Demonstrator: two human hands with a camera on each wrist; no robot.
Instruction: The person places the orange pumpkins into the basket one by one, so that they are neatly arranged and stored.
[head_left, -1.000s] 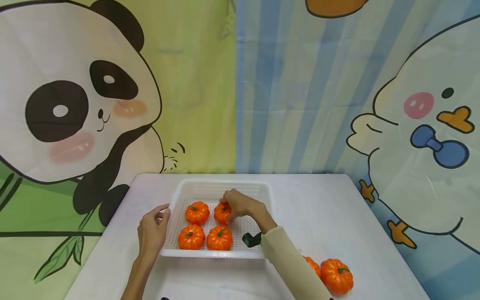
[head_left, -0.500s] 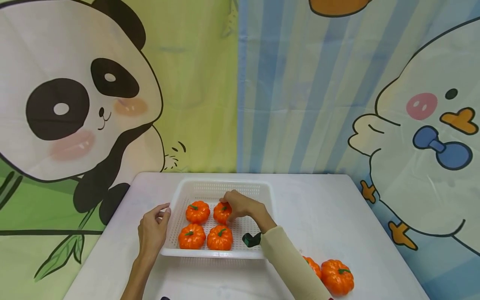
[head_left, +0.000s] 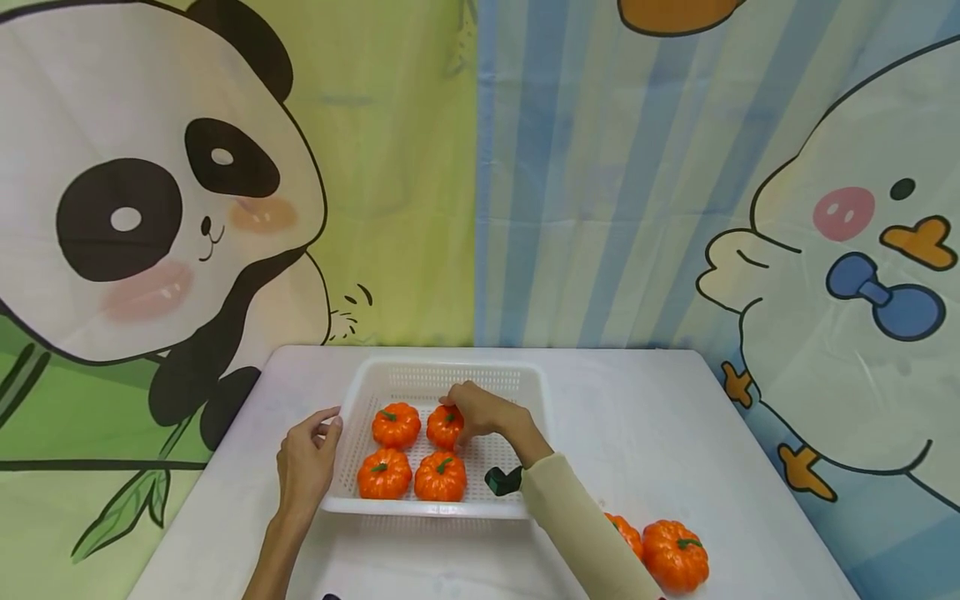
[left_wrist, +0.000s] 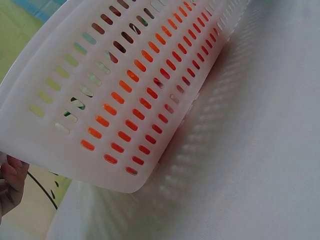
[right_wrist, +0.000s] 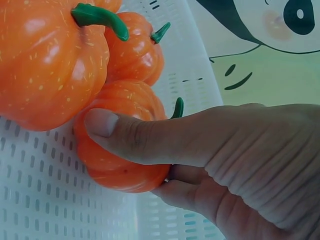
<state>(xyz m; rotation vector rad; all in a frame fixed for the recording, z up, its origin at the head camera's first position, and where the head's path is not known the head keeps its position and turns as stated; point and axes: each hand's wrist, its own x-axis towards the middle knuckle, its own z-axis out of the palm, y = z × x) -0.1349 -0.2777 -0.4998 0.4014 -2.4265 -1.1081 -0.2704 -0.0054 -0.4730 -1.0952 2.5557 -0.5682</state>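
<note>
In the head view my right hand [head_left: 487,415] holds a small orange toy pumpkin [head_left: 444,427] inside the white plastic basket [head_left: 345,505]. The right wrist view shows the thumb [right_wrist: 150,137] lying across this pumpkin [right_wrist: 125,172], with other fingers at its far side. Three more pumpkins sit close by in the basket: one at back left [head_left: 396,426], one at front left [head_left: 384,473] and one at front right [head_left: 440,477]. My left hand [head_left: 306,462] grips the basket's left rim; its curled fingers [left_wrist: 12,182] show under the rim in the left wrist view.
On the white table [head_left: 630,417], right of the basket, lies another pumpkin [head_left: 675,556]; one beside it [head_left: 624,533] is partly hidden by my right sleeve [head_left: 585,525]. A dark green-black piece [head_left: 503,480] shows beside the right wrist. A printed curtain [head_left: 570,167] hangs behind.
</note>
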